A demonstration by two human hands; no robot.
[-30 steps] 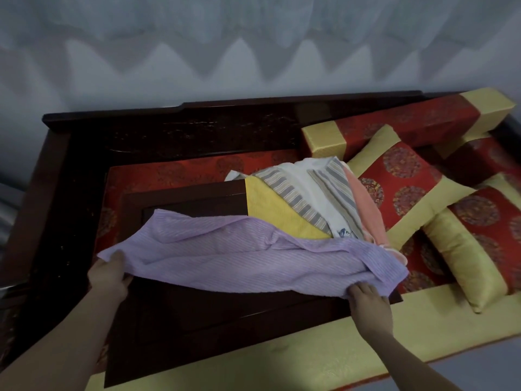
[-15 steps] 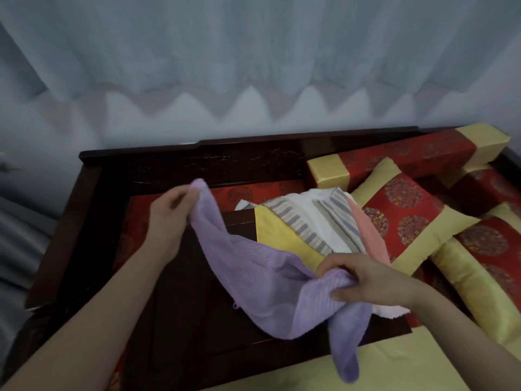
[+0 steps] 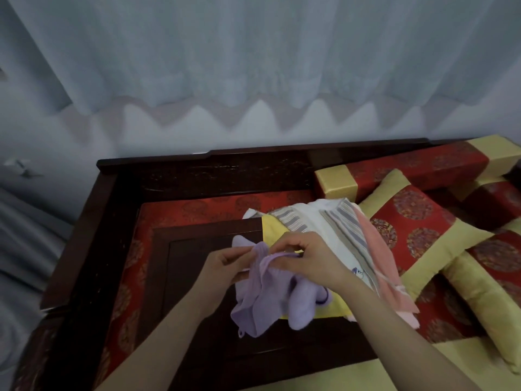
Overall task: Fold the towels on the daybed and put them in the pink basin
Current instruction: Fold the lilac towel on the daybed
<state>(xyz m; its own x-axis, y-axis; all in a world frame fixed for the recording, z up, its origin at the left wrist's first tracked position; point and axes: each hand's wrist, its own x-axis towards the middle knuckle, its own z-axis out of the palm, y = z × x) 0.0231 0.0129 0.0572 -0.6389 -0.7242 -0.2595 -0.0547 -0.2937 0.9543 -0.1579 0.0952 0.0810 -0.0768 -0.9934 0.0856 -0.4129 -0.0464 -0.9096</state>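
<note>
A lilac towel [image 3: 270,300] hangs bunched above the dark wooden tray table [image 3: 203,277] on the daybed. My left hand [image 3: 225,263] and my right hand [image 3: 307,258] both pinch its upper edge, close together, almost touching. Behind them lies a loose pile of towels: a yellow one [image 3: 272,228], a white one with grey stripes [image 3: 324,224] and a salmon-pink one [image 3: 380,258]. The pink basin is not in view.
Red and gold cushions [image 3: 411,221] and a bolster [image 3: 394,170] crowd the right side of the daybed. A dark wooden backrest [image 3: 225,165] runs behind, with a pale curtain [image 3: 253,66] above. The yellow mattress edge [image 3: 338,373] lies nearest me.
My hands, spread wide along the flat lilac towel a second ago, have lifted it and come together, so it now hangs doubled up. The camera has tilted up.
</note>
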